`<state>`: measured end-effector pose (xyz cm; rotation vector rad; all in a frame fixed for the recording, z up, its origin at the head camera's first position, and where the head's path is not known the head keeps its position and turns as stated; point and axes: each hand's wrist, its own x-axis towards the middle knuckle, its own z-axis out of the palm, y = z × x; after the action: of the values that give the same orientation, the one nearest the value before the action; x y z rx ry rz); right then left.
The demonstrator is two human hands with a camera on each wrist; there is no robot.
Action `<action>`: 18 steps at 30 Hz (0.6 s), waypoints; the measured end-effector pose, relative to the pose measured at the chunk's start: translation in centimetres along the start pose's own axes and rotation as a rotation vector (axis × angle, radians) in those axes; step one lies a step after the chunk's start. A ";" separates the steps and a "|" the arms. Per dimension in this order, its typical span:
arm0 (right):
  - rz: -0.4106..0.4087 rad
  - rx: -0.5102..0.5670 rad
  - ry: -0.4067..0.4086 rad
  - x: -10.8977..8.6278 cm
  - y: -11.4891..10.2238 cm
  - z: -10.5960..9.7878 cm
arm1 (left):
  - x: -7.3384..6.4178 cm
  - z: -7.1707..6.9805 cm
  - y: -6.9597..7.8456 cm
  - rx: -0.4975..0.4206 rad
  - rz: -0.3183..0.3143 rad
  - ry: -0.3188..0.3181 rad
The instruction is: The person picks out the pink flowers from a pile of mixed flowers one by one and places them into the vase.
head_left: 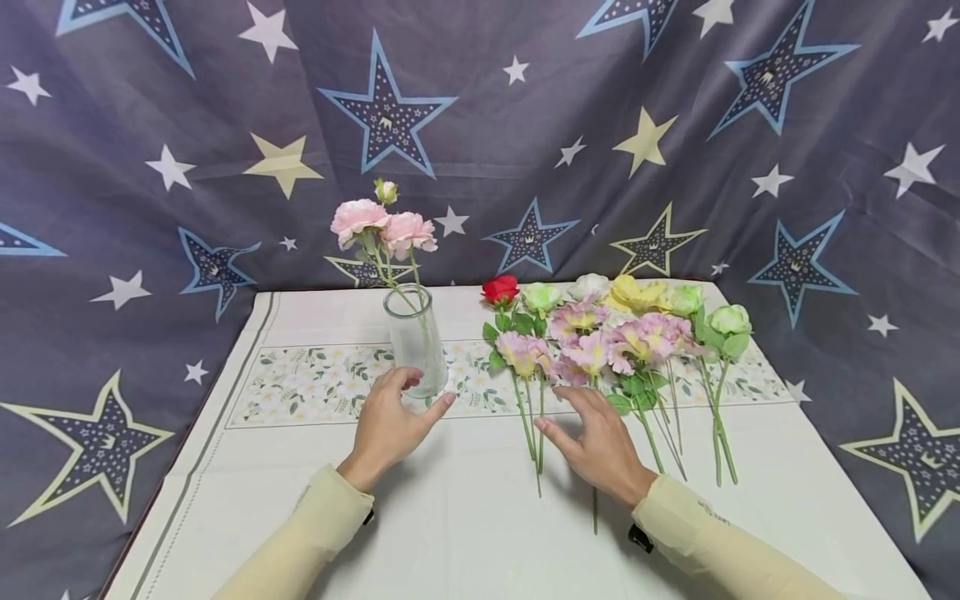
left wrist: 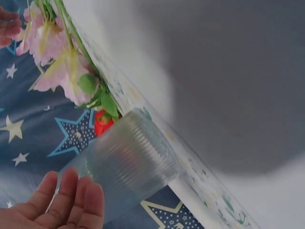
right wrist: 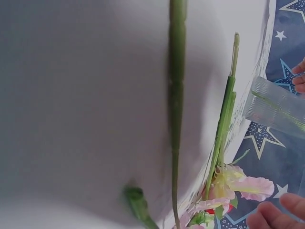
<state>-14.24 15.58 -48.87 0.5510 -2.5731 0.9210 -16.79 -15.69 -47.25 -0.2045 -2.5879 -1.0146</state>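
Note:
A clear ribbed glass vase (head_left: 411,346) stands upright on the table, holding a stem of pink flowers (head_left: 407,233) with a small bud. Just in front of the vase is my left hand (head_left: 393,427), thumb spread from the fingers. In the left wrist view its fingers (left wrist: 69,202) overlap the vase without curling round it; whether they touch it I cannot tell. My right hand (head_left: 603,442) hovers among the stems of the pink-purple flowers (head_left: 588,354), fingers loosely bent and holding nothing. A green stem (right wrist: 176,86) passes close to the right wrist camera.
Right of the vase lie a red rose (head_left: 500,290), green flowers (head_left: 730,319), a yellow flower (head_left: 637,294) and a white flower (head_left: 590,287). They rest across a floral band (head_left: 300,383) on the white tablecloth (head_left: 465,533). A star-patterned curtain (head_left: 480,108) closes off the back and sides.

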 end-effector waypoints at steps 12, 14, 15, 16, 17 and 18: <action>0.020 -0.029 0.022 0.8 -0.1 0.0 | -0.7 1.1 0.4 -0.022 0.005 -0.089; 0.026 -0.026 0.022 1.0 -0.1 0.0 | -0.7 1.2 0.5 -0.024 0.004 -0.096; 0.029 -0.025 0.020 1.1 -0.1 0.0 | -0.8 1.3 0.5 -0.027 0.004 -0.096; 0.032 -0.021 0.017 1.2 -0.2 0.0 | -0.8 1.3 0.5 -0.026 0.003 -0.097; 0.034 -0.018 0.015 1.3 -0.2 0.0 | -0.8 1.4 0.5 -0.028 0.002 -0.098; 0.037 -0.017 0.011 1.4 -0.2 0.0 | -0.9 1.4 0.5 -0.031 0.000 -0.099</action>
<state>-15.36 15.12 -48.16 0.4941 -2.5868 0.9107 -16.24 -14.39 -48.23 -0.2683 -2.6618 -1.0706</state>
